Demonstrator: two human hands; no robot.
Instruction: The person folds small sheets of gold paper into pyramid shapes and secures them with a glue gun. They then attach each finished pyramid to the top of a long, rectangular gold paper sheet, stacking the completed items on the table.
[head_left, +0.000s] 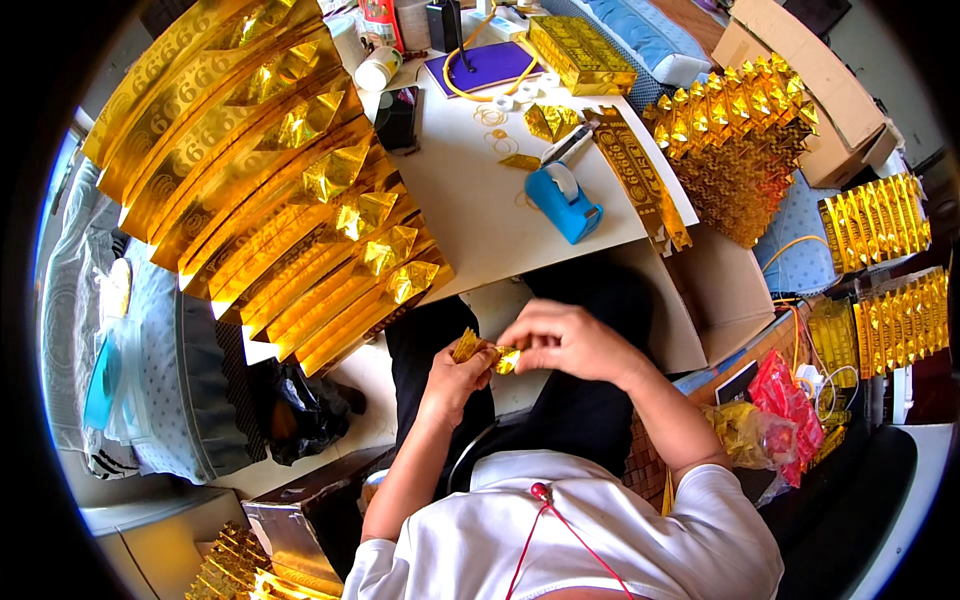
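Above my lap, my left hand (459, 375) pinches a small folded piece of gold foil paper (466, 345). A shiny end of gold foil (508, 360) shows between the two hands; whether it belongs to the same piece I cannot tell. My right hand (564, 341) is blurred, its thumb and fingers curled at that shiny end. Its grip on the foil is not clear. On the table's left edge, beyond my left hand, stand long rows of folded gold foil paper strips (247, 180) with pointed foil shapes (360, 214) along their right side.
The white table (480, 240) carries a blue tape dispenser (562, 201), a box cutter (568, 144), rubber bands (490, 115), a phone (397, 118) and a purple notebook (484, 69). Gold foil clusters (731, 142) stand by a cardboard box (817, 90) at right. A black plastic bag (311, 412) lies low left.
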